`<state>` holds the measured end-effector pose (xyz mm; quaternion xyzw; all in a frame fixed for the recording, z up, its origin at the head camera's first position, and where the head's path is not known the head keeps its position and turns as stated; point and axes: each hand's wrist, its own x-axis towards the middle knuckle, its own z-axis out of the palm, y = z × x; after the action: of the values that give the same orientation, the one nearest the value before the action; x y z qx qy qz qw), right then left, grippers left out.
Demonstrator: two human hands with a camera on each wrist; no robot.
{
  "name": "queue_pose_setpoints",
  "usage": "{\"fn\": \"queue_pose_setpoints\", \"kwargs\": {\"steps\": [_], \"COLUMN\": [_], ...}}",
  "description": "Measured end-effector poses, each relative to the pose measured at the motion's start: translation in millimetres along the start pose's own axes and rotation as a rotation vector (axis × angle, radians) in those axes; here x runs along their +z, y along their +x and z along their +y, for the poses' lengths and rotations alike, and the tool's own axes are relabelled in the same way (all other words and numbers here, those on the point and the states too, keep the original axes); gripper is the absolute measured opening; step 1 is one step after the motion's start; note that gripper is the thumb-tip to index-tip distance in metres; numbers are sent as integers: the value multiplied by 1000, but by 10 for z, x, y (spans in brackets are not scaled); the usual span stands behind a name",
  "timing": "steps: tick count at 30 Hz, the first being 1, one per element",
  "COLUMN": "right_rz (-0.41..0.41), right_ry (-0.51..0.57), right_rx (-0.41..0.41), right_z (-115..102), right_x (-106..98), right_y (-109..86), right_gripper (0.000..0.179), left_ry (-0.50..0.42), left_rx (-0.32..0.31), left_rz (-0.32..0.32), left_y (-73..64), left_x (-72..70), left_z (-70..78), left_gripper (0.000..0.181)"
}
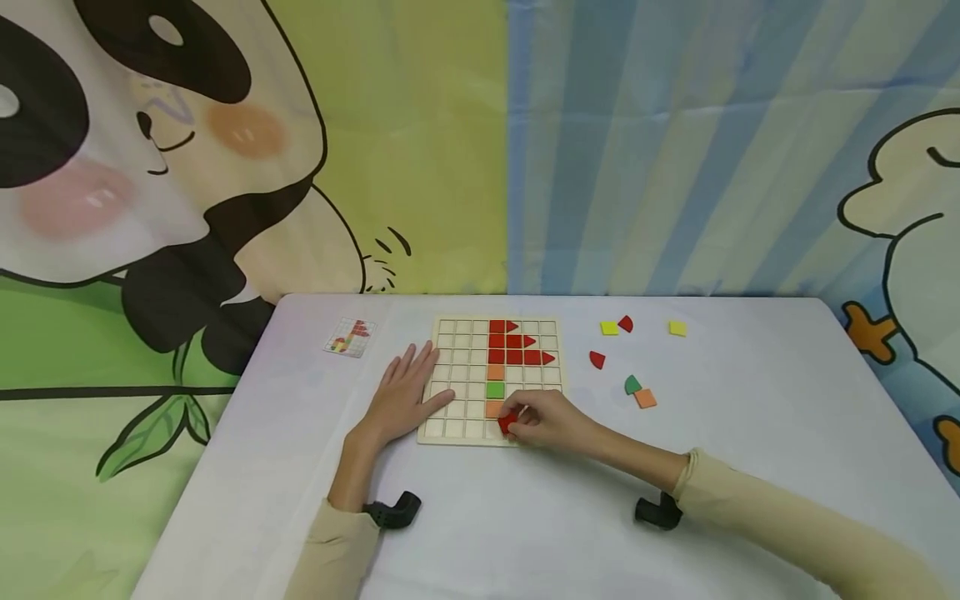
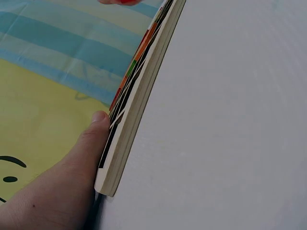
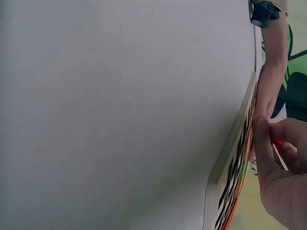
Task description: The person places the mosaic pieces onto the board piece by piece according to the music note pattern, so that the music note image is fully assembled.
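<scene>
My right hand [image 1: 551, 421] pinches a red tile [image 1: 506, 423] between thumb and fingers, low over the front rows of a wooden grid board [image 1: 453, 429]. The fingers cover part of that tile's outline. Three rows of red tiles [image 1: 513, 357], each ending in a point on the right, lie in the far part of the grid. Below them, an orange square [image 1: 496, 372], a green square [image 1: 495, 390] and another orange square [image 1: 493, 409] form a column. My left hand [image 1: 405, 396] rests with fingers extended at the board's left side, its thumb over the edge squares.
A small printed card [image 1: 350, 337] with a coloured grid pattern lies left of the board. To the right are loose yellow squares [image 1: 677, 328], red rounded wedges [image 1: 597, 359], a green rounded piece [image 1: 632, 384] and an orange square touching it. A patterned cloth hangs behind the white table [image 1: 510, 533].
</scene>
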<state>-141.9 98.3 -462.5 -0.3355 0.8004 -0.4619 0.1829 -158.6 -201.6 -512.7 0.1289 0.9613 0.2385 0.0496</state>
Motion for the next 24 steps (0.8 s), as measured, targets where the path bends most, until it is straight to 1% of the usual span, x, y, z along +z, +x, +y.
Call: {"fn": "queue_pose_setpoints", "kwargs": {"steps": [4, 6, 12, 17, 22, 24], "right_rz": [-28, -34, -21, -8, -12, -21], "right_ry": [-14, -43, -171, -239, -362, -427], "right_rx": [13, 6, -11, 15, 19, 6], "right_z": [12, 1, -27, -46, -95, -127], "right_x": [70, 82, 117, 146, 175, 193], "right_y": [42, 49, 120, 160, 194, 209], "right_gripper": [14, 13, 13, 12, 10, 10], "left_ry": [1, 2, 14, 8, 15, 19], "left_rx": [-5, -11, -21, -13, -16, -19], "left_rz": [-5, -12, -20, -17, -20, -22], "left_y": [13, 11, 3, 1, 0, -6], "left_x": [16, 7, -10, 6, -8, -18], "left_z": [34, 40, 14, 14, 20, 19], "left_gripper": [90, 90, 90, 90, 90, 90]}}
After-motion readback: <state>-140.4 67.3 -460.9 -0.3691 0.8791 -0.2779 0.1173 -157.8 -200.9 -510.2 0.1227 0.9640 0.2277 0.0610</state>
